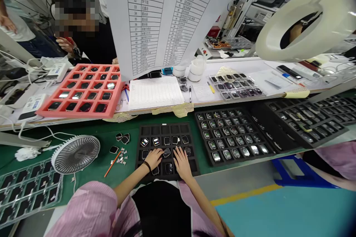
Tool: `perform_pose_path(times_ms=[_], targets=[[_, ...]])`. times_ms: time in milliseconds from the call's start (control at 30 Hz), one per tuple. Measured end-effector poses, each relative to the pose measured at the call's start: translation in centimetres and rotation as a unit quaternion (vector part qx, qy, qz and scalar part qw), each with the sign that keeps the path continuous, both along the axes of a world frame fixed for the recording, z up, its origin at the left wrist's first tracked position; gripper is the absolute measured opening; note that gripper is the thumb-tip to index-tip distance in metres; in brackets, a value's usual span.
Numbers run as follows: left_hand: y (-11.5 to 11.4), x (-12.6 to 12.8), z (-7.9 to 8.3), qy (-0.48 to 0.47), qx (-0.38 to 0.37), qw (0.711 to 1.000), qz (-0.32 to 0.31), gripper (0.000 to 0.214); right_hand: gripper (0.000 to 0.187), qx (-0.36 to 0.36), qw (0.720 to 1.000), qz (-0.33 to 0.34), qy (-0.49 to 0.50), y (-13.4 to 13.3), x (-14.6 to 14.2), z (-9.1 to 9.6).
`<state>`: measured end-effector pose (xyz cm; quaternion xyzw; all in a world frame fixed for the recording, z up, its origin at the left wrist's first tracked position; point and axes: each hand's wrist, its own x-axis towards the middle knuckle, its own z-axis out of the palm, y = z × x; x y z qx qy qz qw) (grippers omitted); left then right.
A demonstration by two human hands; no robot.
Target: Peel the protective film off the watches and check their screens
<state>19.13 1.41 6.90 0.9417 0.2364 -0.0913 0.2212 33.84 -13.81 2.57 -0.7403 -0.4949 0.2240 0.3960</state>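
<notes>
A black foam tray (145, 130) with square pockets lies in front of me, several smartwatch bodies in its pockets. My left hand (154, 158) rests on the tray, fingers stretched toward a smartwatch body (167, 153) in a middle pocket. Its fingertips are at that watch's left edge; I cannot tell whether they press on it. On the other side of the same watch lies my right hand (182, 163), fingers spread and flat over the tray. Two watches in the row above, a lit watch (144, 142) and another lit watch (155, 141), show coloured icons.
Left are a small fan (76, 154), an orange stick (112, 163), small pale pieces and loose watches. A larger black tray (207, 147) of watches stands right. The shelf holds a pink foam tray (115, 103) and paper forms (155, 92); a printed list (172, 14) hangs above.
</notes>
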Motion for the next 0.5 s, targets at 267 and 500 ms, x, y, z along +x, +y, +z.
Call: perform_pose_path(times_ms=[267, 500], targets=[[0.7, -0.3, 0.1, 0.069, 0.025, 0.994, 0.084, 0.04, 0.046, -0.01, 0.999, 0.025, -0.018, -1.7, 0.5, -0.3], [0.9, 0.5, -0.2, 0.048, 0.024, 0.993, 0.104, 0.047, 0.046, -0.029, 0.986, 0.041, -0.156, -2.2, 0.2, -1.2]])
